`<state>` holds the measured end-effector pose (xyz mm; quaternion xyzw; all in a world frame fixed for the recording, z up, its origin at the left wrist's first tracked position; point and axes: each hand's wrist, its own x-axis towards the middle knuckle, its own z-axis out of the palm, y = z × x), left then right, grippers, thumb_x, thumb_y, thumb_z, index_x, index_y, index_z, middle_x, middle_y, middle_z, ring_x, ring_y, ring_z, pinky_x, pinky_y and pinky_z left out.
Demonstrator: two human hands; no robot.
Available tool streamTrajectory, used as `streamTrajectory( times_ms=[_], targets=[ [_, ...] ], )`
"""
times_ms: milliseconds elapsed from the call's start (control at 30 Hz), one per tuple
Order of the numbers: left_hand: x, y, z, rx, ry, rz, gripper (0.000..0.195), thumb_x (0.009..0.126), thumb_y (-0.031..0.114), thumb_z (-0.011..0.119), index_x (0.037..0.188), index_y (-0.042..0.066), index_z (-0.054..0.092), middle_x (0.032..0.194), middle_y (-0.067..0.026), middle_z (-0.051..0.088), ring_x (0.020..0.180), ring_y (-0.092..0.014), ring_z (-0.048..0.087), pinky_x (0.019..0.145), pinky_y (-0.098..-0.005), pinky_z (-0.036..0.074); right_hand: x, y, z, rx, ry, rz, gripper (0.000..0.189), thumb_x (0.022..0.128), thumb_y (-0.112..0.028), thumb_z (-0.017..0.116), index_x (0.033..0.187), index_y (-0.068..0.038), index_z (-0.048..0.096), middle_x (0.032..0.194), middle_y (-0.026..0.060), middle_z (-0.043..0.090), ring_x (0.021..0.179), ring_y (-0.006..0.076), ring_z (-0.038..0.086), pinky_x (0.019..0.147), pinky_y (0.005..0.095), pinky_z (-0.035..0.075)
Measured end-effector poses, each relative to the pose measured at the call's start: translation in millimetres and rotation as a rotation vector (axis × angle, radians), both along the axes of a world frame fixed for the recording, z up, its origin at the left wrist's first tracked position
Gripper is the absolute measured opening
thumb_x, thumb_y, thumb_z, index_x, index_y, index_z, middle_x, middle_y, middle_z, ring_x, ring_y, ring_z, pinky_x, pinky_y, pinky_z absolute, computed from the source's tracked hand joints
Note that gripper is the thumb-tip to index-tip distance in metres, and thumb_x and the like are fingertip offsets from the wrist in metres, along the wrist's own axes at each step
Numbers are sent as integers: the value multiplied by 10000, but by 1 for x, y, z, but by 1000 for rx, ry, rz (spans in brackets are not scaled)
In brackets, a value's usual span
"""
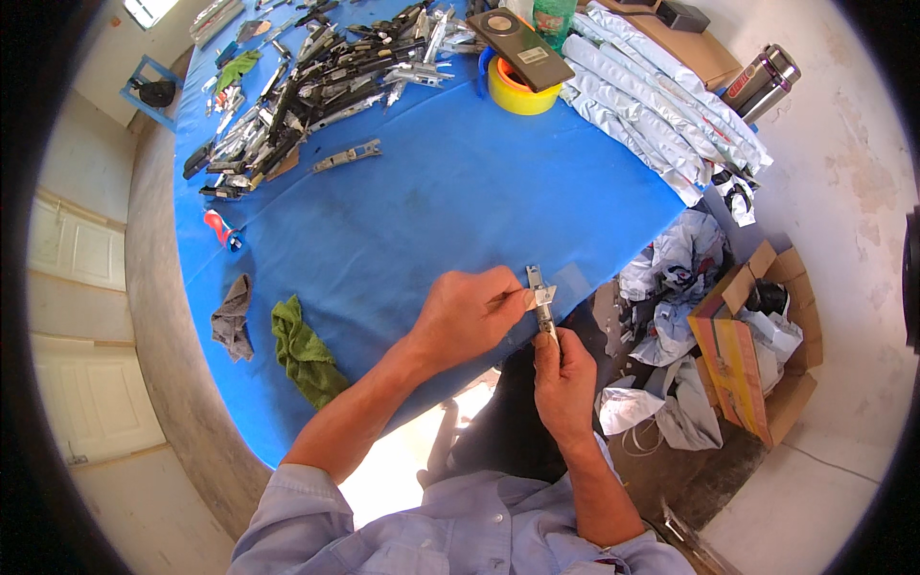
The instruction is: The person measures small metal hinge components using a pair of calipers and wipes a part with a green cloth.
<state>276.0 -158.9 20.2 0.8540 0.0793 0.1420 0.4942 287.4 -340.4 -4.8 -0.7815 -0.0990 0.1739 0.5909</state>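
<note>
My right hand grips the lower end of a narrow silvery metal fitting, holding it nearly upright at the near edge of the blue-covered table. Thumb and fingers of my left hand pinch a small pale flat piece against the fitting's middle. Whether that piece is tape, cloth or a label I cannot tell. Just right of the fitting, a clear plastic film lies on the table edge. A similar metal fitting rests alone farther back. The palm sides of both hands are hidden.
Metal and black fittings are heaped at the back left. A green cloth, grey cloth and red-blue object lie left. A phone sits on yellow tape, near wrapped bundles. An open carton stands right.
</note>
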Motion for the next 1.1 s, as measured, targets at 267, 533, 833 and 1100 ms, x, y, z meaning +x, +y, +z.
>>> streamTrajectory(
  times_ms=[267, 533, 833, 1100],
  targets=[
    [0, 0, -5, 29, -26, -29, 178, 896, 131, 733, 786, 14, 657, 569, -108, 544, 471, -141, 504, 467, -308, 408, -1, 0, 1, -21, -2, -8, 186, 1031, -152, 590, 990, 24, 634, 707, 63, 579, 667, 83, 503, 580, 308, 444],
    [-1, 3, -7, 39, -3, -87, 179, 889, 135, 740, 775, 23, 661, 571, -102, 559, 472, -143, 516, 468, -307, 409, -1, 2, 2, -20, -55, -3, 193, 1033, -160, 589, 996, 23, 637, 706, 67, 582, 658, 96, 511, 577, 319, 448],
    [0, 0, -6, 25, -8, -57, 178, 888, 136, 744, 781, 20, 663, 562, -94, 546, 473, -126, 504, 467, -298, 404, 5, -7, -11, 106, 158, 43, 279, 1078, -258, 538, 955, -23, 623, 671, -37, 479, 585, 39, 413, 506, 238, 328],
    [-1, -1, -3, 30, -3, -41, 175, 890, 120, 737, 776, 17, 654, 562, -89, 532, 475, -117, 492, 464, -299, 403, 4, -6, -15, 156, 161, 43, 284, 1088, -281, 526, 950, -48, 613, 656, -76, 435, 545, 16, 378, 475, 209, 284]
  ],
)
